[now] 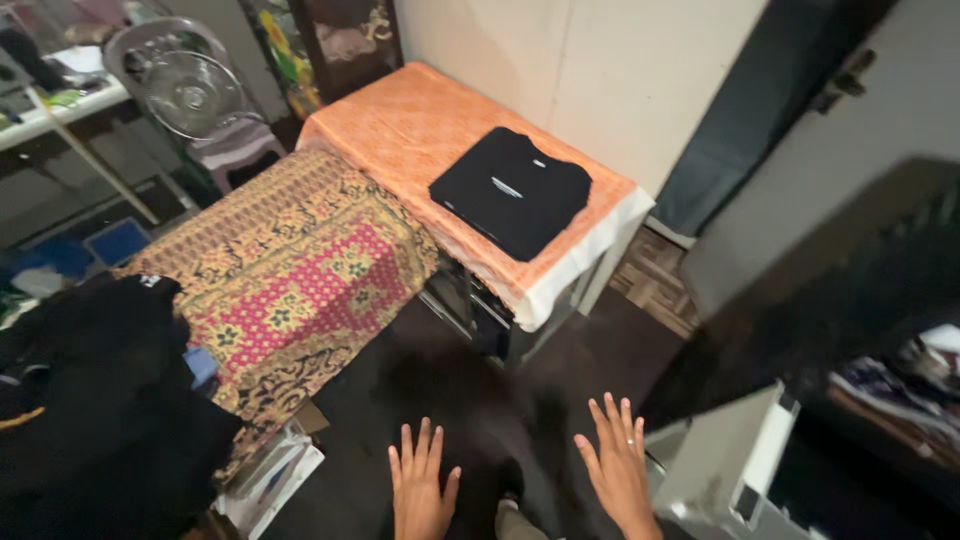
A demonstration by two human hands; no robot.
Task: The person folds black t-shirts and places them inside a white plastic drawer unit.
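My left hand (420, 490) is at the bottom middle of the view, fingers spread, holding nothing. My right hand (618, 468) is beside it to the right, also spread and empty, with a ring on one finger. Both hover over the dark floor (440, 380). Ahead, a folded black shirt (512, 190) lies flat on a table covered with an orange cloth (400, 125). Left of it a surface is draped with a patterned pink and brown cloth (290, 270).
A heap of black clothes (100, 400) sits at the lower left. A standing fan (185, 85) is at the far left back. A dark door (830, 290) and white furniture (740, 460) stand at right. Papers (270, 480) lie under the patterned cloth.
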